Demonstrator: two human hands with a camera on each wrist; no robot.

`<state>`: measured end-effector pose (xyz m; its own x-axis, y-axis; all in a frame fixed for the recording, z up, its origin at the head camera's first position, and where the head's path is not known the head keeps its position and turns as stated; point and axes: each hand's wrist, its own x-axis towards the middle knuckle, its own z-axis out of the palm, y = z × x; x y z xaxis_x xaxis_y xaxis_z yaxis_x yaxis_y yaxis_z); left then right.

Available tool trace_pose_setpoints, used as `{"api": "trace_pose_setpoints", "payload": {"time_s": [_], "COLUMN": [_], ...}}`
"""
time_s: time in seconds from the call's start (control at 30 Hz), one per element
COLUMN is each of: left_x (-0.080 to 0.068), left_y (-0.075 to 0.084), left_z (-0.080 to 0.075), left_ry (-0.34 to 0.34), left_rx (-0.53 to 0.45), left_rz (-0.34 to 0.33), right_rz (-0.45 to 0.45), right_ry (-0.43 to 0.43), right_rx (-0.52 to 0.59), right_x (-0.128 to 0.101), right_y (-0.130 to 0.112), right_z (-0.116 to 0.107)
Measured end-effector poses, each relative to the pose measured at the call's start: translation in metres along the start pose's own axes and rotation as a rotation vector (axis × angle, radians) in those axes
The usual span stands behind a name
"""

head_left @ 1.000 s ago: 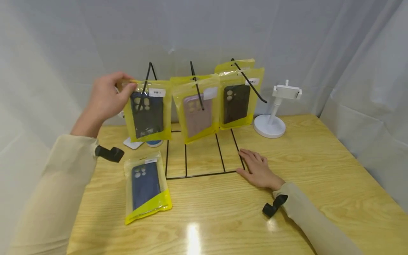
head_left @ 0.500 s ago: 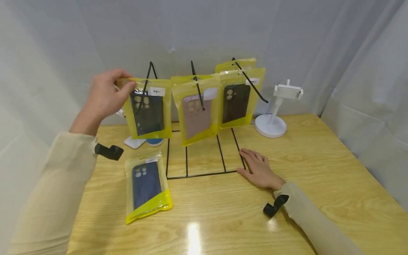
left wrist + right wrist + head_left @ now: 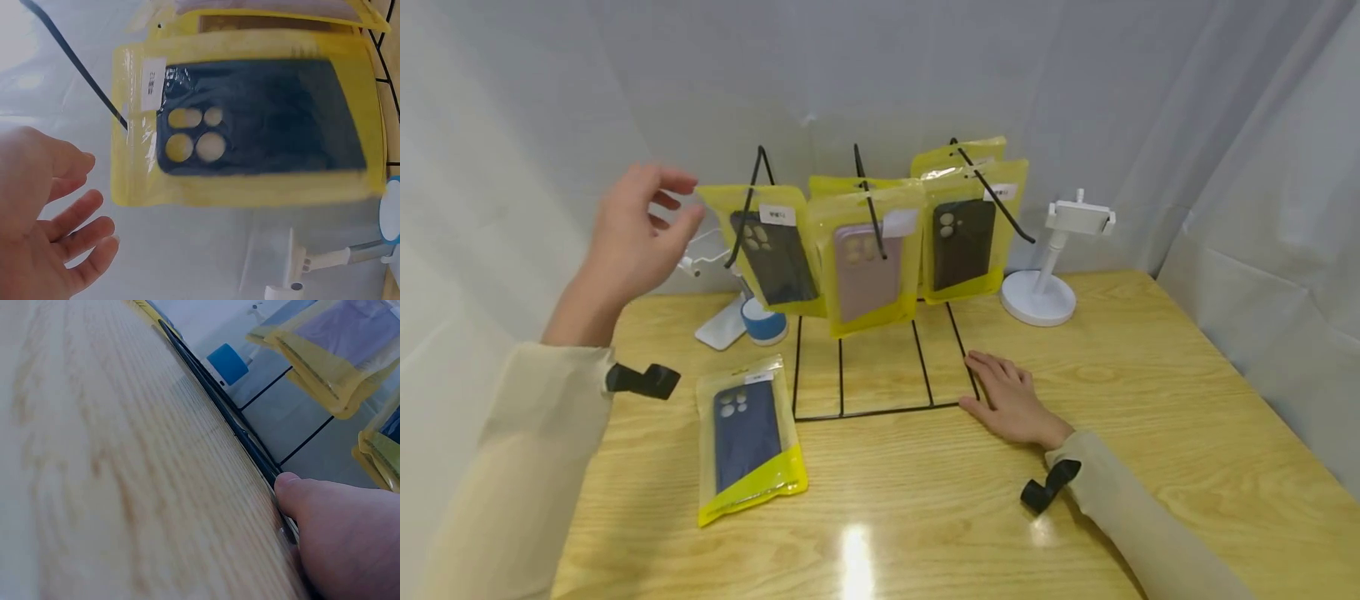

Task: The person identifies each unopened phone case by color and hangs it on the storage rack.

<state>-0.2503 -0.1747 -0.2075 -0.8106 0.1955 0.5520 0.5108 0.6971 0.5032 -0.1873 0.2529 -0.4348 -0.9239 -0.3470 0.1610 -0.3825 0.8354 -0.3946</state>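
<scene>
A black wire display rack (image 3: pixel 880 367) stands on the wooden table (image 3: pixel 1150 400). Three yellow bagged phone cases hang on its hooks: a dark one (image 3: pixel 771 250) (image 3: pixel 250 119) on the left, tilted, a pink one (image 3: pixel 867 267) in the middle and a black one (image 3: pixel 962 242) on the right. My left hand (image 3: pixel 636 233) (image 3: pixel 50 206) hovers just left of the dark case with fingers spread, holding nothing. My right hand (image 3: pixel 1011 404) (image 3: pixel 340 531) lies flat on the table with fingers against the rack's base wire. A blue case in a yellow bag (image 3: pixel 748 433) lies on the table.
A white phone stand (image 3: pixel 1048 267) is at the rack's right. Behind the left side sit a blue round object (image 3: pixel 765 321) and a second white stand (image 3: pixel 718 329). White curtains close in the back and both sides.
My left hand let go of the dark case's bag and drew back to the left with fingers spread; the bag now hangs on the left hook, swinging tilted. The right hand stayed put.
</scene>
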Motion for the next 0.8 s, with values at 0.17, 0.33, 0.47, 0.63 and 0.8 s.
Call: {"api": "trace_pose_setpoints", "payload": {"time_s": [0.17,0.33,0.47,0.63,0.8], "left_x": [-0.016,-0.032,-0.046,-0.062,-0.082], "left_y": [-0.002,-0.006,-0.013,-0.027,-0.045], "left_z": [0.0,0.001,0.006,0.018,0.026], "left_ry": [0.003,0.004,0.006,-0.001,-0.036], "left_rx": [-0.004,-0.021,-0.05,-0.077,-0.094], "left_rz": [0.03,0.036,0.013,0.031,-0.003], "right_rz": [-0.002,-0.009,-0.009,0.001,-0.003], "right_ry": [0.007,0.015,0.011,0.002,-0.002], "right_rx": [0.001,0.003,0.005,0.01,0.009], "right_x": [0.0,0.0,0.0,-0.001,0.001], "right_y": [0.001,0.002,0.002,0.003,0.003], "right_z": [0.0,0.001,0.0,0.0,0.001]}}
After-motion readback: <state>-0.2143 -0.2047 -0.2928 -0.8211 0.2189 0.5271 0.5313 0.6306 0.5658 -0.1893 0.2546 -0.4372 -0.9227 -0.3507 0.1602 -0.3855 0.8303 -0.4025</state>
